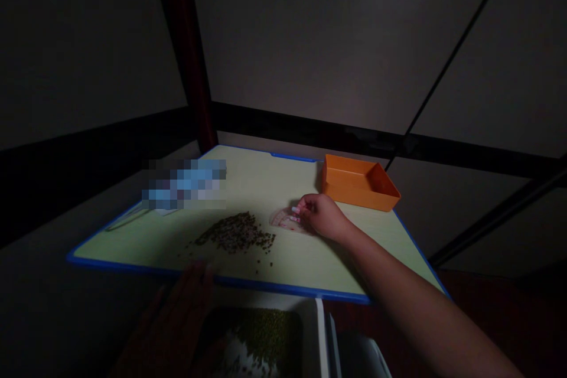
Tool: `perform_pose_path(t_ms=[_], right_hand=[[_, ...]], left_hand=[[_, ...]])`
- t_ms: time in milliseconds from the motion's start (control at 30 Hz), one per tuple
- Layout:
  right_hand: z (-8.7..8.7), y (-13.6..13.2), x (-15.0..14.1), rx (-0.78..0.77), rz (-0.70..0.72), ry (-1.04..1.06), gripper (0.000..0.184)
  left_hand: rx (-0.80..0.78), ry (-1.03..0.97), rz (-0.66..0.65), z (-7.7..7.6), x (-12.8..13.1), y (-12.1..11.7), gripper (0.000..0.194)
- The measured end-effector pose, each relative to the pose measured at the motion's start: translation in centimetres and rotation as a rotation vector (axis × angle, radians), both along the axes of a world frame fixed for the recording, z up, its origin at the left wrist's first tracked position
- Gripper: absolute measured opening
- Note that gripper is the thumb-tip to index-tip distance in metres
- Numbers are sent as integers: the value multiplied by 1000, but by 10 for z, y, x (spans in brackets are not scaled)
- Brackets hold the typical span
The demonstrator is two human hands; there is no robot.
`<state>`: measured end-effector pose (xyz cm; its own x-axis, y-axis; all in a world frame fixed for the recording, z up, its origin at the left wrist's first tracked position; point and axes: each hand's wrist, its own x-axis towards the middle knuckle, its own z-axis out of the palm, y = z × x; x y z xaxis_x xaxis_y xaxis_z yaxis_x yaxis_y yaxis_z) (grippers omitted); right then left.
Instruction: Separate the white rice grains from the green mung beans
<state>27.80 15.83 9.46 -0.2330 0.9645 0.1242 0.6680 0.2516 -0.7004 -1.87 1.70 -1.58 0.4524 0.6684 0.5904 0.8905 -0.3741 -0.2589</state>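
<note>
My right hand is over the middle of the pale yellow-green table, its fingers pinched on a small whitish piece whose kind I cannot make out. Just beneath the fingertips lies a flat, half-round, see-through piece with pinkish marks, partly hidden by the hand. Left of it, a loose heap of small dark brown seeds or beans is spread on the tabletop. In shadow by the front edge, my left hand has its fingers stretched out, close to the left side of a white bin. It appears to hold nothing.
Green grains lie inside the white bin below the table. An orange open tray stands at the back right. A blurred-out blue and white object with a cord is at the left. Blue trim edges the table; dark walls rise behind.
</note>
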Motion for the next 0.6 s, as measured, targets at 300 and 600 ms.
perform_pose_path(t_ms=[300,600], right_hand=[[6,-8,5,20,53,-73,12],[3,-13,4,67,86,-135,12]], left_hand=[[65,65,-10,9,5,-3,87],[50,-6,-3,9,11,-4,81]])
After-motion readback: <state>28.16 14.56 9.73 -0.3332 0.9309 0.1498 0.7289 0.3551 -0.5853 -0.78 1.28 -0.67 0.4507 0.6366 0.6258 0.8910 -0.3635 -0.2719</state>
